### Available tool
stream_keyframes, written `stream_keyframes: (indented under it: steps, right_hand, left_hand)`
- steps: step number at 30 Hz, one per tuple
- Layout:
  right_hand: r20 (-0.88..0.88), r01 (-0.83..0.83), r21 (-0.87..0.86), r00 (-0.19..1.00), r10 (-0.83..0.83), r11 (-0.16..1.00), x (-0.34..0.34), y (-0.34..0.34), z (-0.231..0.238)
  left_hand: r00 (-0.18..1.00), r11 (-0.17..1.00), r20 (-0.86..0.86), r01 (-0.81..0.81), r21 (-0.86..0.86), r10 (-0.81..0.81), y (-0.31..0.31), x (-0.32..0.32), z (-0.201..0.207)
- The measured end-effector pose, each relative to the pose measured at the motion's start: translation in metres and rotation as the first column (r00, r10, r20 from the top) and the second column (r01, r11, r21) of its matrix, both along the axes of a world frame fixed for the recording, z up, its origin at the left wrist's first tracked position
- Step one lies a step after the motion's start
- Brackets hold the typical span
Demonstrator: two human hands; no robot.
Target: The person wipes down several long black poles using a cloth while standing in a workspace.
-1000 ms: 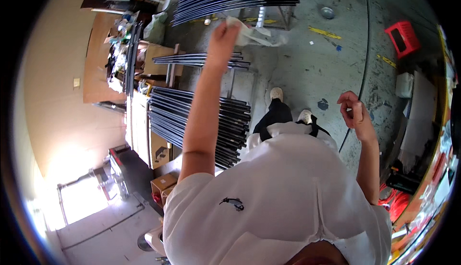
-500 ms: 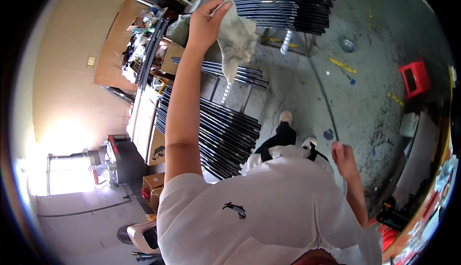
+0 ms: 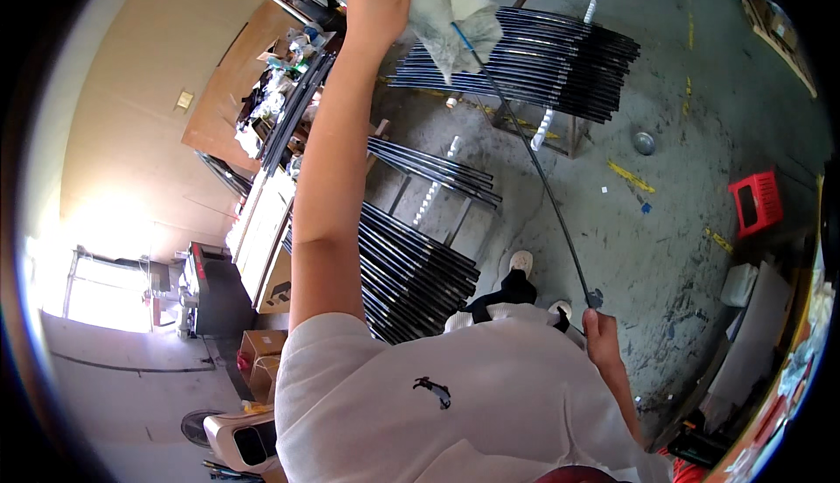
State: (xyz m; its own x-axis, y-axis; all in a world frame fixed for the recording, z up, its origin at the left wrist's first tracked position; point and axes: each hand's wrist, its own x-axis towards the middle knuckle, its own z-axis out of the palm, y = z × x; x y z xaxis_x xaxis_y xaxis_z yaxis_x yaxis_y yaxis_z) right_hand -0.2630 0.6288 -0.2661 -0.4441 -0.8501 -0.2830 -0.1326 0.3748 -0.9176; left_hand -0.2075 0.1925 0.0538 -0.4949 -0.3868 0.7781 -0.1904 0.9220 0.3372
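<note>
High at the top of the view, my left hand (image 3: 381, 2) pinches a pale, grey-stained cloth (image 3: 472, 10) between thumb and fingers; the cloth hangs down. My right hand (image 3: 602, 339), low on the right, is closed round the lower end of a long, thin dark rod (image 3: 547, 181). The rod slants up and left, and its bluish upper end lies against the cloth or in front of it; I cannot tell whether they touch. Beyond the cloth, many similar dark rods (image 3: 525, 59) lie side by side on a stand. Another bundle of dark rods (image 3: 411, 264) lies nearer, below my left forearm.
White notched bars (image 3: 542, 130) support the rods. On the right stands a red plastic stool (image 3: 755, 203), with a small metal bowl (image 3: 644, 143) on the floor. Cartons (image 3: 262, 352), a cluttered bench (image 3: 262, 212) and a dark machine (image 3: 214, 295) line the left side.
The view has shifted, and my left hand with the cloth sits higher in it. My right hand has moved lower and left, and the rod now slants up to the cloth.
</note>
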Motion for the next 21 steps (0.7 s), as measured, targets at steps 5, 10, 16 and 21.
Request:
stream_keyframes:
  steps: [5, 10, 16, 21]
  right_hand:
    - [-0.014, -0.013, 0.02, 1.0, 0.013, 1.0, 0.002, -0.005, 0.001]
    - [-0.04, 0.007, -0.028, 0.999, -0.008, 1.0, 0.002, -0.009, -0.006]
    - [-0.024, 0.072, -0.179, 0.997, -0.078, 0.981, 0.007, -0.008, -0.016]
    - [-0.004, 0.003, -0.216, 1.0, -0.004, 0.976, 0.009, -0.004, -0.007]
  left_hand:
    - [0.995, 0.997, 0.074, 0.074, -0.01, -0.073, 0.022, -0.003, 0.018]
    - [0.993, 0.942, 0.08, 0.107, -0.318, -0.086, 0.064, 0.006, 0.01]
    - [0.903, 0.853, 0.379, 0.354, -0.384, -0.205, 0.1, 0.033, -0.01]
    - [0.942, 0.992, -0.314, 0.106, -0.062, -0.12, 0.07, 0.035, -0.011]
